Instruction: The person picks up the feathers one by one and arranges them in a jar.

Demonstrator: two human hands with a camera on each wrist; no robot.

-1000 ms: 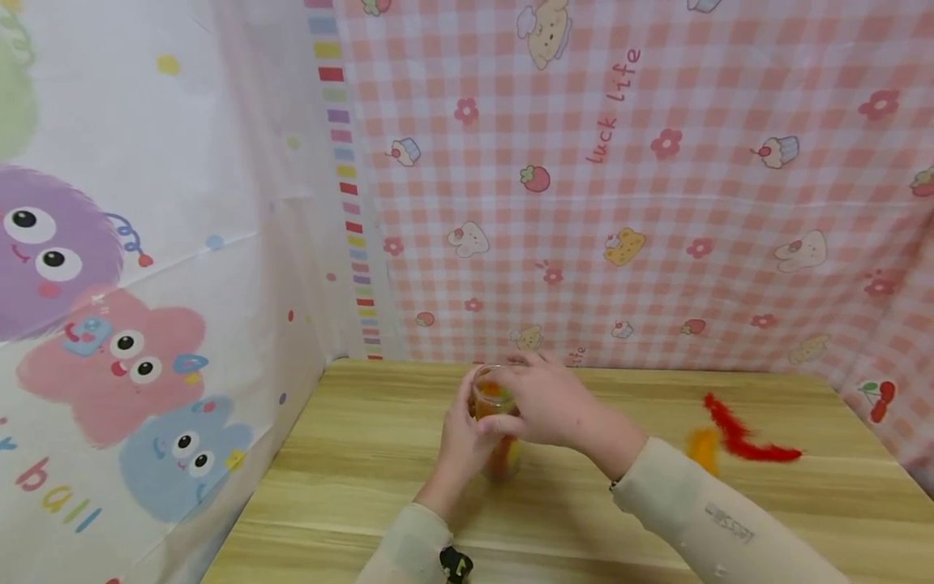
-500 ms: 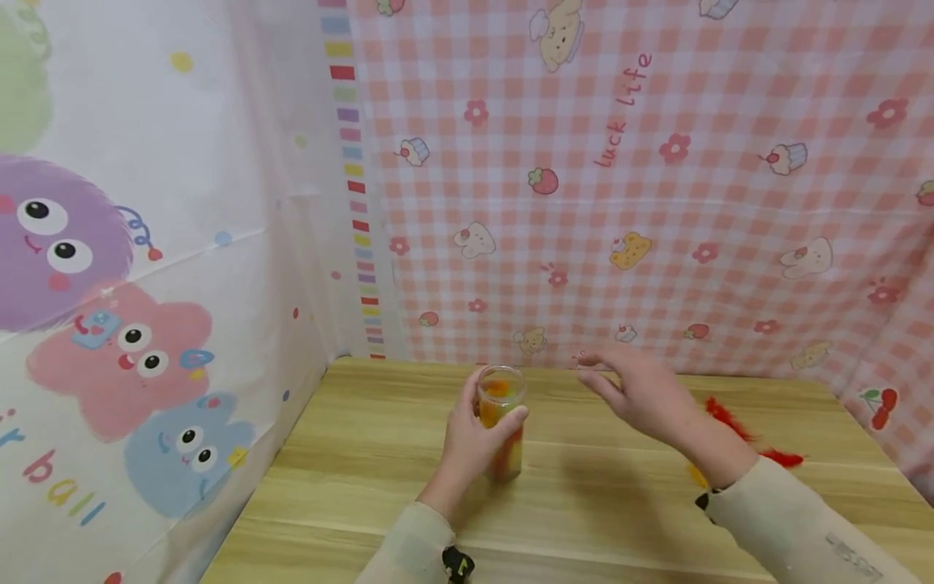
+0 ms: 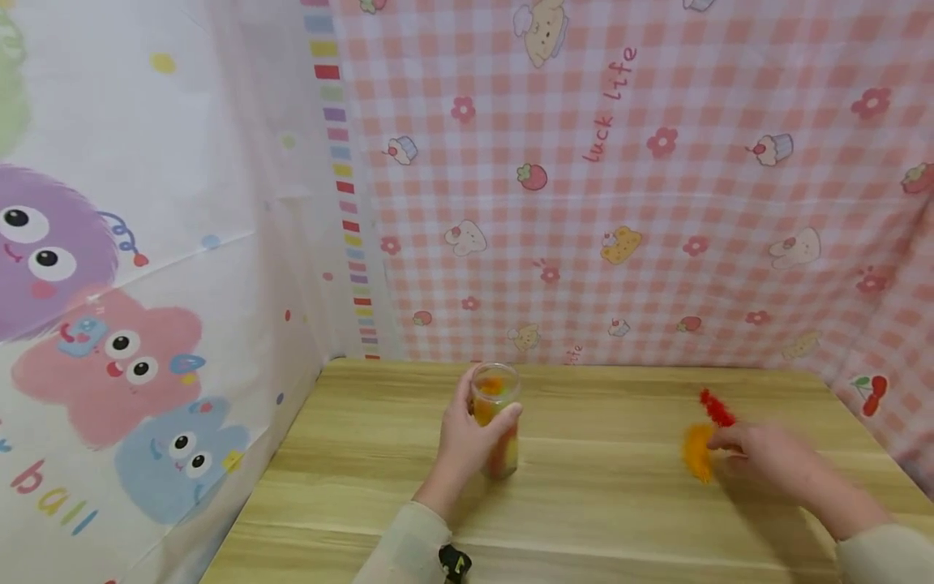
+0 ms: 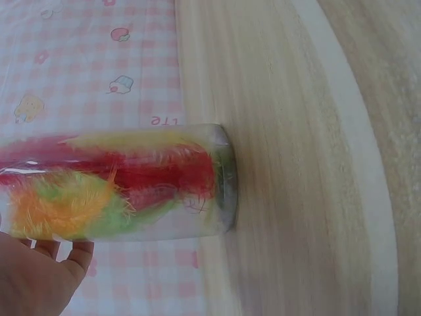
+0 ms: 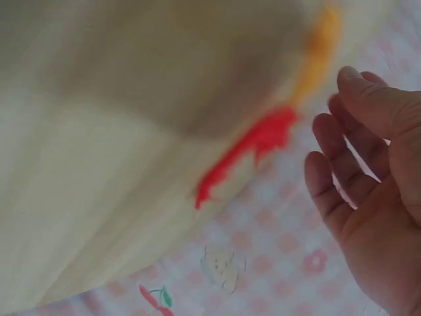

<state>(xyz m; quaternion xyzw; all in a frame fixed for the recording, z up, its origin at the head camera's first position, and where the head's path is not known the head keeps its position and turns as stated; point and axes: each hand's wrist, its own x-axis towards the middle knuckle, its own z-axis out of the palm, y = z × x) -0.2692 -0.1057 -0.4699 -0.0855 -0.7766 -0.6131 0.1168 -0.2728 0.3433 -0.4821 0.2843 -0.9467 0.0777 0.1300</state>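
A clear, open-topped jar [image 3: 505,450] stands upright on the wooden table, with red, orange, yellow and green feathers inside. My left hand [image 3: 464,434] grips it from the left, thumb across the front. In the left wrist view the jar [image 4: 187,187] shows its base on the wood, and fingers of the left hand [image 4: 39,276] curl at its side. Over at the right, my right hand [image 3: 784,466] reaches to an orange feather [image 3: 697,453], fingertips at its edge, covering part of a red feather [image 3: 715,408]. The right wrist view shows that hand [image 5: 378,151] with fingers loosely bent and nothing between them.
The wooden table [image 3: 598,519] ends at the back against a pink checked cloth [image 3: 569,243]. A white cloth [image 3: 241,324] with cartoon figures hangs at the left. The checked cloth also closes off the right side.
My right hand has left the jar's mouth and moved right to the feathers on the table. The left hand still holds the jar in about the same place.
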